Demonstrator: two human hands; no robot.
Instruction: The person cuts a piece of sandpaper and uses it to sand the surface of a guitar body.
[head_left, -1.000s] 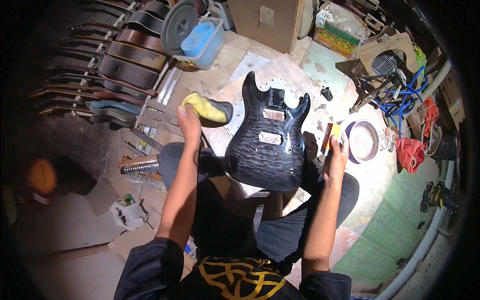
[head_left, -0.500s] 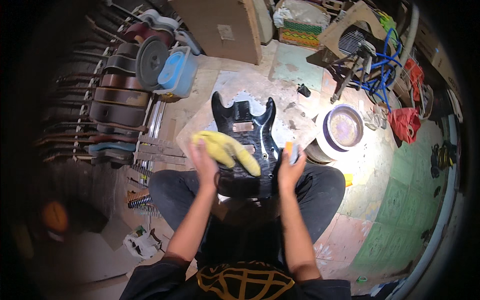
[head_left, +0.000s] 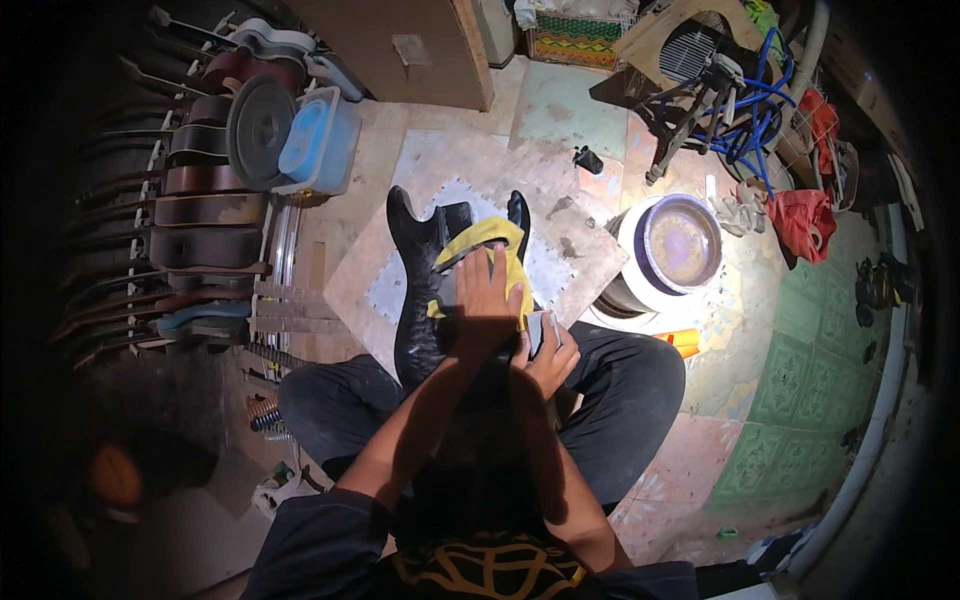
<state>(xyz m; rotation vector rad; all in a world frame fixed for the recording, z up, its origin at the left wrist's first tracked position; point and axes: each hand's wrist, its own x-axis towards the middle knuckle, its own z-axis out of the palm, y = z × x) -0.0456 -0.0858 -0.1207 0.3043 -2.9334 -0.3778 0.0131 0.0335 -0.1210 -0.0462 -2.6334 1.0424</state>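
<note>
A glossy black electric guitar body lies in front of my crossed legs, its two horns pointing away from me. My left hand rests flat on a yellow cloth, fingers stretched out, pressing it against the upper middle of the body. The cloth covers most of the cutouts there. At the body's right edge, my right hand is closed around a small grey block, which showed an orange side earlier. Part of the body's lower end is hidden by my forearms and shadow.
Beneath the guitar body lies a square board. A round tub with a purple rim stands to the right, beside an orange object. Several guitars line the left, near a clear bin. A blue hose coils far right.
The yellow cloth went from hanging in my left hand to lying spread under it on the guitar body. My right hand moved inward and nearer me with the block. The whole view shifted slightly.
</note>
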